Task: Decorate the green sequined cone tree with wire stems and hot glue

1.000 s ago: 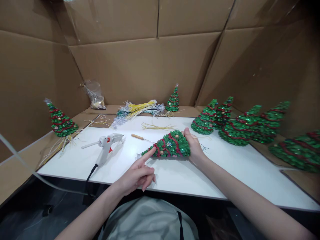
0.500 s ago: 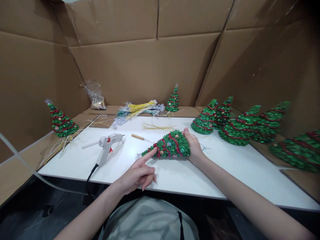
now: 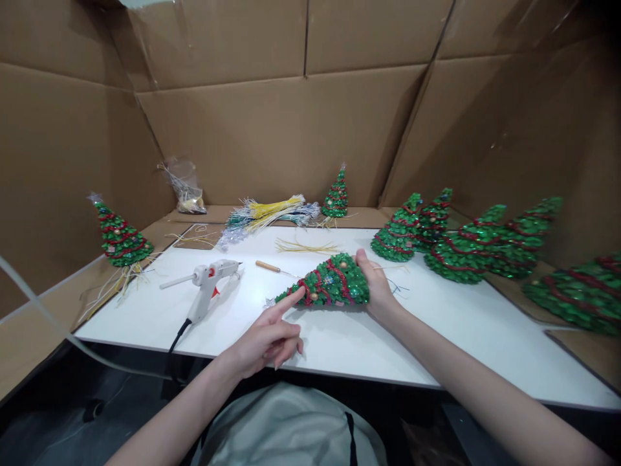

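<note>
Pale grey-green cloth [image 3: 291, 427] lies below the near edge of the white surface [image 3: 349, 346]. The left hand [image 3: 269, 340] is above that edge, its grip loosely open and empty: the index finger is extended to the red garland of a decorated tree [image 3: 334, 281], the other fingers partly curled. The tree lies on its side near the middle of the surface, its silver star toward the left edge. The right hand [image 3: 378, 285] has its grip closed about the tree's base, thumb uppermost; its other fingers are hidden. Left of the tree is a white glue gun [image 3: 207, 288], its black cord [image 3: 178, 333] passing over the near edge. Beyond the tree's tip is a wooden-handled tool [image 3: 266, 266], and farther back some yellow strands [image 3: 306, 246]. A starred tree [image 3: 121, 239] stands by the left edge; several garlanded trees [image 3: 396, 234] are grouped toward the far right corner. Along the far edge are a bundle of stems [image 3: 272, 210], a small tree [image 3: 336, 197] and, at the far left corner, a clear bag [image 3: 187, 184], before a cardboard wall [image 3: 272, 139].
</note>
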